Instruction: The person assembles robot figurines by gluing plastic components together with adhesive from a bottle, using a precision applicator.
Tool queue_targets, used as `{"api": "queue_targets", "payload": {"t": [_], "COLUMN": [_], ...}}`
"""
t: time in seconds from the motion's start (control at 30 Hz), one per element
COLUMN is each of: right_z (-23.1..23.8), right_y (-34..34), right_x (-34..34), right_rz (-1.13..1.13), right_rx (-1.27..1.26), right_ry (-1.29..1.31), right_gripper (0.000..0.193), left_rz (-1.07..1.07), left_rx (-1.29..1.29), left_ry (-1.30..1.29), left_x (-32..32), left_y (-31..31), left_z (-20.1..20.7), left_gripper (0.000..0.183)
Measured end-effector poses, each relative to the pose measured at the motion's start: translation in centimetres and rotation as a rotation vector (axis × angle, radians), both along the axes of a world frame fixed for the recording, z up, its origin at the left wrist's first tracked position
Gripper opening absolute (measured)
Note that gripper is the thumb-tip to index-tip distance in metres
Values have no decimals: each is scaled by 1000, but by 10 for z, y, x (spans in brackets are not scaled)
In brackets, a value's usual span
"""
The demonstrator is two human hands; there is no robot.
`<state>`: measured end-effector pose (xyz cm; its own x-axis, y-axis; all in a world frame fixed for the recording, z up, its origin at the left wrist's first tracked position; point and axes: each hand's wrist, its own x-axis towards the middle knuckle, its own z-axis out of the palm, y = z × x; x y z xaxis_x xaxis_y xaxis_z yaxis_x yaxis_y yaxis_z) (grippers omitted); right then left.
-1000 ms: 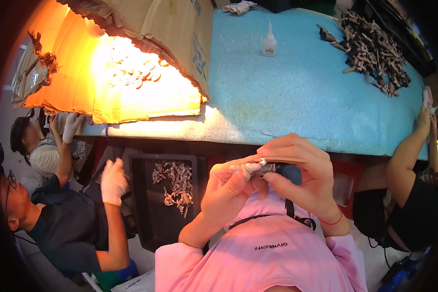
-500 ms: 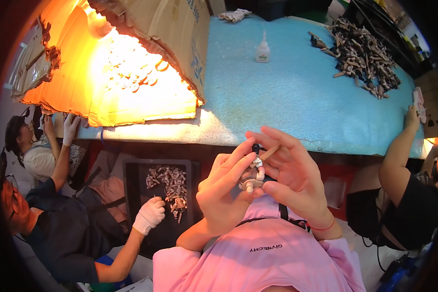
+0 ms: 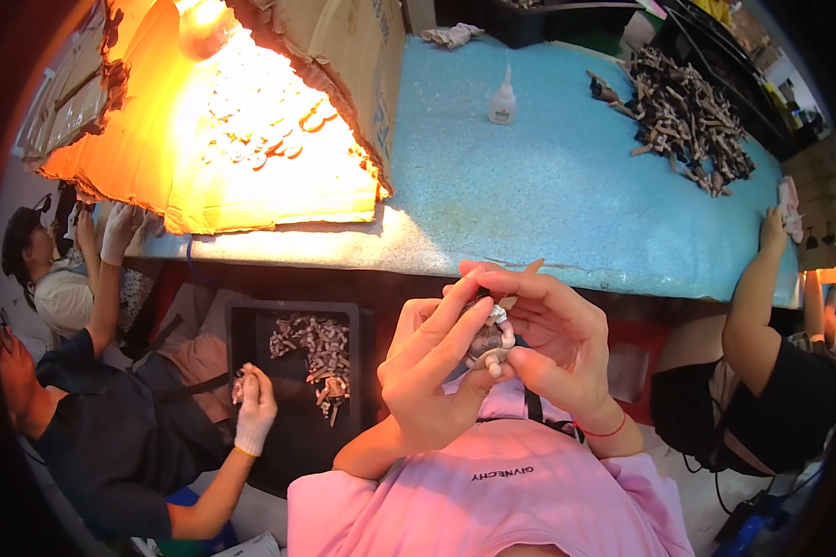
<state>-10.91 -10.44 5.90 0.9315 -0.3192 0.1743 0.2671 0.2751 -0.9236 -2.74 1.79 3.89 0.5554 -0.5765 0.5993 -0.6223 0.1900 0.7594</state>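
Observation:
Both my hands are raised close together in front of my chest, below the near edge of the blue-covered table (image 3: 567, 195). My left hand (image 3: 432, 371) and my right hand (image 3: 553, 339) pinch one small grey and white part (image 3: 489, 342) between their fingertips. The part is mostly hidden by my fingers. A red band sits on my right wrist. My pink shirt fills the lower middle of the view.
A small white glue bottle (image 3: 502, 97) stands on the table. A heap of dark small parts (image 3: 685, 116) lies at far right. A lit cardboard box (image 3: 241, 121) stands at left. A gloved person (image 3: 251, 413) reaches into a black tray (image 3: 251, 325) of parts. Another person's arm (image 3: 762, 297) rests on the right edge.
My hands have turned the small part upright and drawn it lower and closer to me. The person on the left has moved a gloved hand down to the black tray.

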Motion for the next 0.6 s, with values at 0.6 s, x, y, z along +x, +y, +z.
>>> {"api": "queue_targets", "payload": {"t": [0.6], "right_z": [-12], "right_y": [2], "right_x": [9], "right_rz": [14], "right_rx": [85], "right_ry": [-212], "right_gripper": [55], "left_rz": [10], "left_rx": [-4], "left_ry": [-14], "left_x": [1], "left_y": [-5], "left_z": [5], "left_gripper": [41]}}
